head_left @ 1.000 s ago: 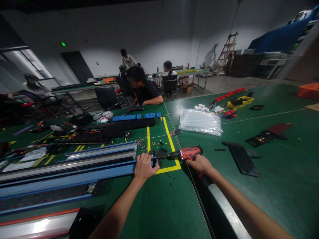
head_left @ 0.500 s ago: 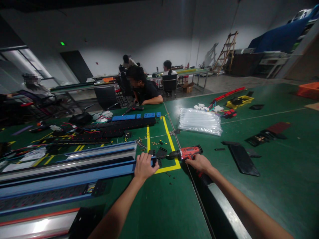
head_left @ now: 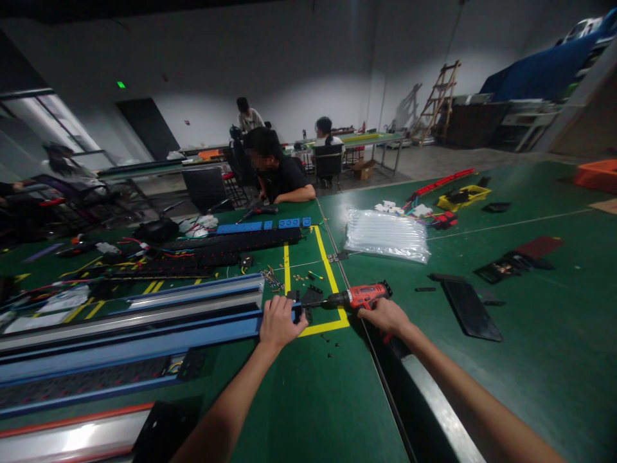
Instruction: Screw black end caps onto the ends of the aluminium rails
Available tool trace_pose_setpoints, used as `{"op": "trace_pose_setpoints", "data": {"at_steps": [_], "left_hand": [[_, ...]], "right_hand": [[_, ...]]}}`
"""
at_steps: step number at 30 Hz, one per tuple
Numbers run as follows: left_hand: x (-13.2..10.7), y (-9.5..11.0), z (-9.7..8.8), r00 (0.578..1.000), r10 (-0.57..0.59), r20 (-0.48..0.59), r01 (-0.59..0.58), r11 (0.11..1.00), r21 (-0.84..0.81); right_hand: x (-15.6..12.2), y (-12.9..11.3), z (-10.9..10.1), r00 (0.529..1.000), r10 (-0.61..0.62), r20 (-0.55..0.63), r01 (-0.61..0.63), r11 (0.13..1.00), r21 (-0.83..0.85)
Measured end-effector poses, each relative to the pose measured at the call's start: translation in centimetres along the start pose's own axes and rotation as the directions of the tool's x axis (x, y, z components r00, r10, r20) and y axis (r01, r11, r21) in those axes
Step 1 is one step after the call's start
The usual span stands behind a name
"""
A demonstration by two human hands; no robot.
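My right hand (head_left: 386, 315) is wrapped round the grip of a red and black cordless drill (head_left: 364, 296). The drill lies level and points left, its bit against the black end piece (head_left: 297, 312) of a long blue metal rail (head_left: 216, 331). Over that end of the rail, my left hand (head_left: 279, 325) is closed, its thumb near the bit's tip; the undersides of its fingers are hidden. Just behind the bit lies a black bracket (head_left: 312, 296). A few dark screws (head_left: 330, 355) are scattered on the green table in front.
More rails (head_left: 144, 315) and black socket strips (head_left: 231, 241) cover the table's left. A clear air-cushion pack (head_left: 387, 235) lies beyond the drill. To the right are a black plate (head_left: 471, 310) and a yellow tray (head_left: 463, 197). A person (head_left: 279, 167) leans on the far edge.
My hands, the drill and the rail look unmoved. In the background, a person in a light top has straightened up a little.
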State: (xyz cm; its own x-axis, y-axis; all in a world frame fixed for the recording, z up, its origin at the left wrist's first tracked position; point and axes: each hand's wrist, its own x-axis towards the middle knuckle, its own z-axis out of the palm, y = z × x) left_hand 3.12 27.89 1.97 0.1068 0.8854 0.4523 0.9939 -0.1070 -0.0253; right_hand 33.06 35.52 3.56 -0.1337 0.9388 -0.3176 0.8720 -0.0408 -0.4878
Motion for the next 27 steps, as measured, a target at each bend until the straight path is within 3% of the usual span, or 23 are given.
{"op": "trace_pose_setpoints", "data": {"at_steps": [27], "left_hand": [[0.04, 0.06, -0.06, 1.000, 0.003, -0.006, -0.003, 1.000, -0.017]], "right_hand": [[0.22, 0.03, 0.09, 1.000, -0.012, 0.001, 0.012, 0.999, -0.037]]}}
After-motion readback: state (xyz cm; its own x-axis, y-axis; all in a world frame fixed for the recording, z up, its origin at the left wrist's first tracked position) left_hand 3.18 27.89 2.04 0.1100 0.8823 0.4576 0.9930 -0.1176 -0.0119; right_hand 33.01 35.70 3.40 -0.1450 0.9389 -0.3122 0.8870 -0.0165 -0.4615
